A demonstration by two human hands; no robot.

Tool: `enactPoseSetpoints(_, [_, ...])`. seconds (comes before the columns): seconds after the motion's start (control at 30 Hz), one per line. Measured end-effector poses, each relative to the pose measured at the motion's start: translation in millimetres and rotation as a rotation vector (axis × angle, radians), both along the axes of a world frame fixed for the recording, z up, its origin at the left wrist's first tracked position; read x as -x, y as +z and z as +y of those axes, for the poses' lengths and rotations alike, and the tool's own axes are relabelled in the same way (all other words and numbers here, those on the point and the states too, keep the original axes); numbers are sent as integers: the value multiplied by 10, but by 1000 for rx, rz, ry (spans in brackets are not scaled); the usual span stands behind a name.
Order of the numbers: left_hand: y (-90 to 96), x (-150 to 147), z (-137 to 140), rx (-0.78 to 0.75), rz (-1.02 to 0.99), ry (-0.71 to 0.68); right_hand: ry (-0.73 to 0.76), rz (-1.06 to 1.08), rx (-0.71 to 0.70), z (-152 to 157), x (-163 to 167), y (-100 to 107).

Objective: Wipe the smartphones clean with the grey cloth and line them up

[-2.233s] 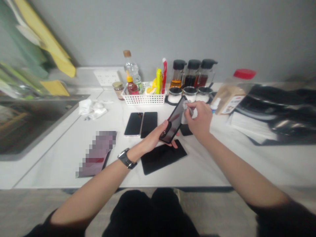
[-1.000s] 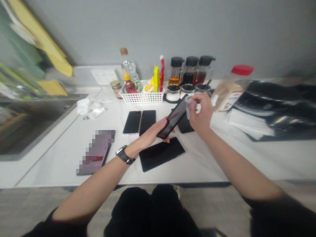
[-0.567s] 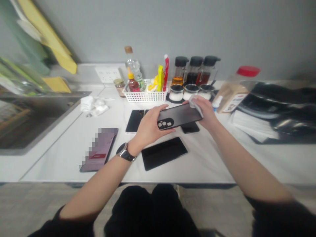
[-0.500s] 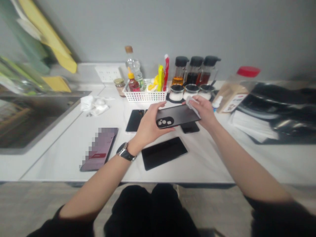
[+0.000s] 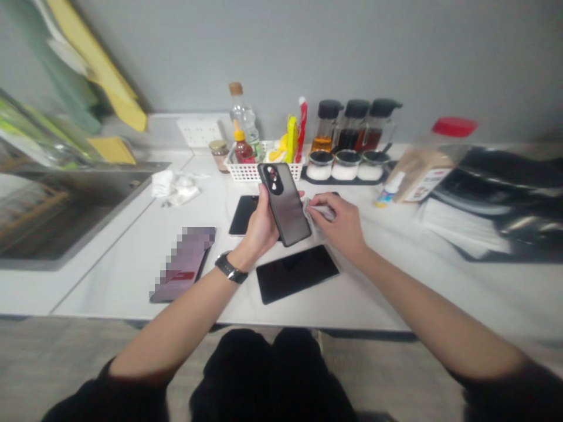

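My left hand (image 5: 263,225) grips a dark, see-through phone case (image 5: 290,205) with a black rim and camera cutouts, held upright and tilted above the counter. Pinched in my right hand (image 5: 338,225) is a crumpled white tissue (image 5: 313,215), pressed at the case's right edge. Below them a phone (image 5: 298,274) with a black screen lies flat on the counter. Behind my left hand lies another dark phone (image 5: 241,215), partly covered. A dark object behind my right hand is mostly hidden. To the left rests a device with a pinkish, partly pixelated screen (image 5: 187,266).
Crumpled tissues (image 5: 175,186) lie near the sink (image 5: 88,234). At the back stand a white basket (image 5: 246,171) with bottles, sauce dispensers (image 5: 328,126) and seasoning jars (image 5: 345,167). On the right are a red-lidded container (image 5: 433,158), a small white bottle (image 5: 390,189) and black bags (image 5: 519,187).
The phone case has turned from lying sideways between both hands to upright in my left hand. My right hand has moved left and down, taking the tissue to the case's side edge.
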State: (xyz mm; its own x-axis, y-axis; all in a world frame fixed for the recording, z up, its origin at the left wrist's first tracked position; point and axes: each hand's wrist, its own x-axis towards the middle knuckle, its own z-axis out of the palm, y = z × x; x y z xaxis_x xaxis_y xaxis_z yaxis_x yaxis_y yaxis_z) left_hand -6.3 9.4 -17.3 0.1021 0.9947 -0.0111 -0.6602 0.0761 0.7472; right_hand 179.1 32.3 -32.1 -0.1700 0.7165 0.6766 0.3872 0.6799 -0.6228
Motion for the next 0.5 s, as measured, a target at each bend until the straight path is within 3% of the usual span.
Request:
enactPoseSetpoints(0.17, [-37,18,-29,179,-87,-249,-50,-60,-303,-32,-47,63])
enactPoseSetpoints(0.37, [-21,13,-42,218,-95,-176,315,-396,-493,-154,62,-5])
enactPoseSetpoints(0.5, [-19,19,-52,261,-65,-206,389,-502,-592,-222,83,-19])
